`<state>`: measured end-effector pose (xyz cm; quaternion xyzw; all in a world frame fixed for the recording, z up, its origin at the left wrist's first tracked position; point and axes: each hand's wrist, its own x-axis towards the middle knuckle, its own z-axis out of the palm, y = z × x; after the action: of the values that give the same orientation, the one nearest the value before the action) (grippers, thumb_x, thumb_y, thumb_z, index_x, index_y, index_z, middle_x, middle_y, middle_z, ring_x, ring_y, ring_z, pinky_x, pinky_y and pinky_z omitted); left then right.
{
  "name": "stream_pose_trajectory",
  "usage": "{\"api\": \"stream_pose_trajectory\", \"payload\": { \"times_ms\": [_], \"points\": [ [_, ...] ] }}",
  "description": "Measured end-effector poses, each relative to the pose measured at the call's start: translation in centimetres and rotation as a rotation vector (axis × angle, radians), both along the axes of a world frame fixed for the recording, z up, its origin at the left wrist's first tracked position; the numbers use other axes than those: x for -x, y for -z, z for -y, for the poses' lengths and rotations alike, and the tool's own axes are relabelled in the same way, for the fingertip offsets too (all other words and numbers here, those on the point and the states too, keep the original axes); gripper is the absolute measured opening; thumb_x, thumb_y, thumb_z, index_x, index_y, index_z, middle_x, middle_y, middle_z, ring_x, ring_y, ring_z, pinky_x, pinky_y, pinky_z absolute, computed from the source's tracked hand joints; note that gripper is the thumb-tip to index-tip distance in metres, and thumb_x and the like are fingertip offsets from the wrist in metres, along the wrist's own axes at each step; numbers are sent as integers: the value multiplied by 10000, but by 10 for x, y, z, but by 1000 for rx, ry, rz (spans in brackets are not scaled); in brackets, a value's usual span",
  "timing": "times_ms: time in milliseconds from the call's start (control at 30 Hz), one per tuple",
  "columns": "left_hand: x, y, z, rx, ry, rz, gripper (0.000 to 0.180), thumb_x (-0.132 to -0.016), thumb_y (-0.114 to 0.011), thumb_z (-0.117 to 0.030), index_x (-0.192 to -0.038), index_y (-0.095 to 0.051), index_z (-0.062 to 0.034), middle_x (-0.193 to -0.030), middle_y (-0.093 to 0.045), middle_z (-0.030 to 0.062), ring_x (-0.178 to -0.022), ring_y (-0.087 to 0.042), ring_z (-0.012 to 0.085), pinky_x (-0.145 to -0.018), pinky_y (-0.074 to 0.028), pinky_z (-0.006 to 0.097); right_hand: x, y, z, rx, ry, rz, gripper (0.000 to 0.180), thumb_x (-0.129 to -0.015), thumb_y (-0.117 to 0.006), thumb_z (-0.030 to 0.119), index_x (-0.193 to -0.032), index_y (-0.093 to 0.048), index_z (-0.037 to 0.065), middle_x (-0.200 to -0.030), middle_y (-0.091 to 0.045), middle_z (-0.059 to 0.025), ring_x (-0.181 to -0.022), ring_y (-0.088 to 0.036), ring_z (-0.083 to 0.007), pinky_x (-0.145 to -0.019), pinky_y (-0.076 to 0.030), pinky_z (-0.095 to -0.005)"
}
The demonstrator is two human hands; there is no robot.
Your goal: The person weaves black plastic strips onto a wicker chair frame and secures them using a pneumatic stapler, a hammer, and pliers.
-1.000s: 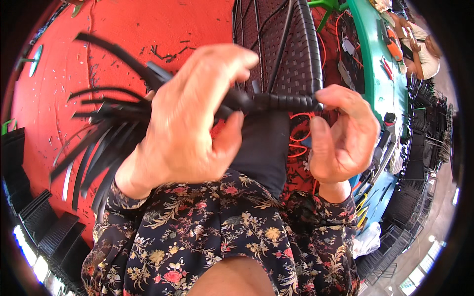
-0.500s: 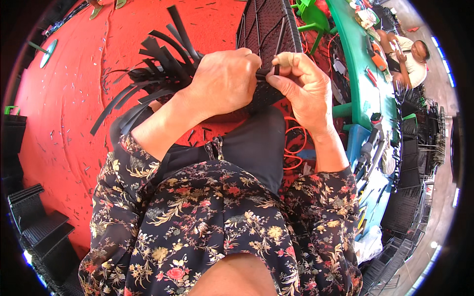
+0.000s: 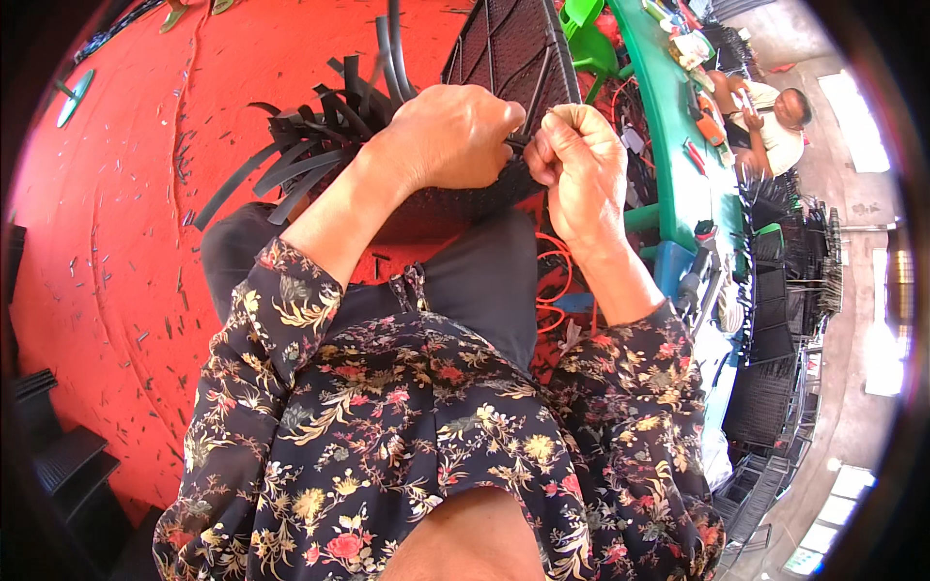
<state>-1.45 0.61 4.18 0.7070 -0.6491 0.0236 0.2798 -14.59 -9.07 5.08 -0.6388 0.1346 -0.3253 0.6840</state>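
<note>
Black strip (image 3: 518,142) is pinched betw. left hand (image 3: 455,136) & right hand (image 3: 578,165), both clenched, lying crosswise over woven panel (image 3: 509,48).

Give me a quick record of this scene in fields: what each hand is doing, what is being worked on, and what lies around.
Left hand: left hand closed over the edge of the woven black panel
Right hand: right hand pinching a thin black strip at the same edge
Loose ends: black strips fanning out left of the hands
Floor: red floor scattered with small cuttings
Right side: green table, another person seated beyond it
</note>
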Motion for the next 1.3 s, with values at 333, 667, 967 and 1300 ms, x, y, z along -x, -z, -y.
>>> {"api": "stream_pose_trajectory", "payload": {
  "times_ms": [333,667,967,1300],
  "points": [
    [9,12,-2,136,-46,39,147,-761,-654,-140,-775,-573,-18,-740,-608,146,-768,-624,362,-687,-507,462,18,-50,-9,225,-116,-237,137,-901,-558,42,-771,-544,-1,-586,-498,-2,-497,-465,-67,-471,-375,-212],
    [17,23,-3,283,-75,34,202,-734,-701,-188,-805,-577,-45,-755,-604,116,-721,-613,348,-609,-488,439,-35,-37,18,162,-42,-288,57,-868,-561,64,-867,-541,11,-671,-593,-103,-560,-590,-187,-455,-420,-272],
    [22,23,0,291,-159,113,216,-768,-677,-199,-731,-528,-47,-713,-565,101,-691,-608,329,-575,-483,433,-40,-33,34,751,60,-191,94,-859,-606,69,-844,-570,-18,-675,-606,-85,-574,-588,-146,-527,-461,-265],
    [19,20,0,308,-111,118,241,-785,-670,-230,-726,-526,-46,-694,-540,114,-678,-592,342,-564,-463,442,-22,-40,65,1622,-116,108,271,-783,-612,-2,-1053,-596,11,-793,-563,-95,-694,-590,-241,-595,-496,-328]
  ]
}}
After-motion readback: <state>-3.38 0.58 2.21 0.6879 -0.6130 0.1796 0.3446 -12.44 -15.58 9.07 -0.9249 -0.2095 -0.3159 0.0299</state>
